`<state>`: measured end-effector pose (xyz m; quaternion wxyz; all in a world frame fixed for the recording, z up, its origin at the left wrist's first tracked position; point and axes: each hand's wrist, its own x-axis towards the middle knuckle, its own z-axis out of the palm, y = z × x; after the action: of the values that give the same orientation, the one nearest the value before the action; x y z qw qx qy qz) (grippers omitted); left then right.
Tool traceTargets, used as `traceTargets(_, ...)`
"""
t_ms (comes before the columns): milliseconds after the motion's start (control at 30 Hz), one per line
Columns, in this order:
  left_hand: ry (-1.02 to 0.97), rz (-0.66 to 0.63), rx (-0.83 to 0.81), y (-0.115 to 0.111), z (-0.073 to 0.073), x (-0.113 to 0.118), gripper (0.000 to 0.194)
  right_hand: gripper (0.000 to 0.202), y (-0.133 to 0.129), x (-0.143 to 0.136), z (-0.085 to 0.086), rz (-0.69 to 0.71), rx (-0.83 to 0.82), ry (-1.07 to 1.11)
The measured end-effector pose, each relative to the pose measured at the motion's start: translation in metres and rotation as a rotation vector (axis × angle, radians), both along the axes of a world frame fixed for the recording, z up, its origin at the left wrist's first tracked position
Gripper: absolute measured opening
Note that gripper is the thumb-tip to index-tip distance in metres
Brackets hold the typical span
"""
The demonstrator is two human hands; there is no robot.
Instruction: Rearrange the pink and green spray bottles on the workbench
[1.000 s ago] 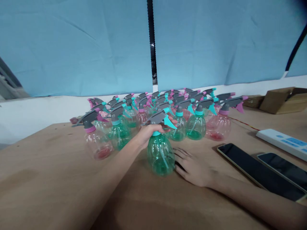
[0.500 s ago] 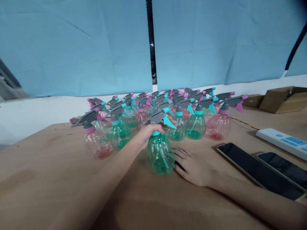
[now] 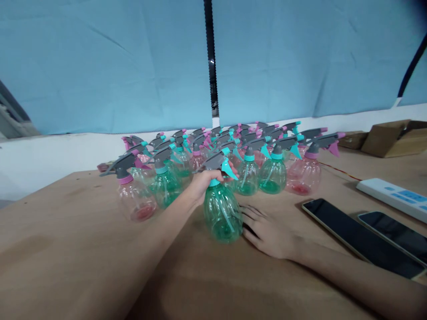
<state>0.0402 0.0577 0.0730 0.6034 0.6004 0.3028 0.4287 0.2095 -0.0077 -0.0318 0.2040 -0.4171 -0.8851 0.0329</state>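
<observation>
My left hand (image 3: 203,183) is wrapped round the neck of a green spray bottle (image 3: 223,215), just under its grey head and turquoise trigger. The bottle leans a little to the left at the top. Its base is at or just above the table; I cannot tell which. My right hand (image 3: 267,233) lies palm down on the table to the right of the bottle, fingers stretched out, holding nothing. Its fingertips are close to the bottle's side, partly behind it. A pink spray bottle (image 3: 136,202) and another green spray bottle (image 3: 167,186) stand left of my left hand.
Several more pink and green spray bottles (image 3: 272,175) stand in a group behind. At the right lie two phones (image 3: 360,235) (image 3: 396,231) and a white power strip (image 3: 393,195). Cardboard boxes (image 3: 393,138) sit at the back right, before a blue cloth wall (image 3: 133,66).
The top of the held spray bottle has tipped slightly left and down with my left hand. My right hand has stayed in place.
</observation>
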Motion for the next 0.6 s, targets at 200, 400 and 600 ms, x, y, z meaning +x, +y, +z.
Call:
traceTargets(200, 0.05, -0.06, -0.021, -0.001, 0.0, 0.0, 0.031, 0.042, 0.001, 0.0, -0.001, 0.007, 0.003, 0.001)
traceTargets(400, 0.037, -0.151, 0.061, -0.003, 0.0, 0.005, 0.035, 0.04, 0.001, 0.0, -0.001, -0.008, 0.001, -0.009)
traceTargets(600, 0.017, -0.13, 0.151, -0.012, 0.006, 0.008, 0.034, 0.041, 0.001, 0.0, 0.0, 0.002, -0.007, -0.028)
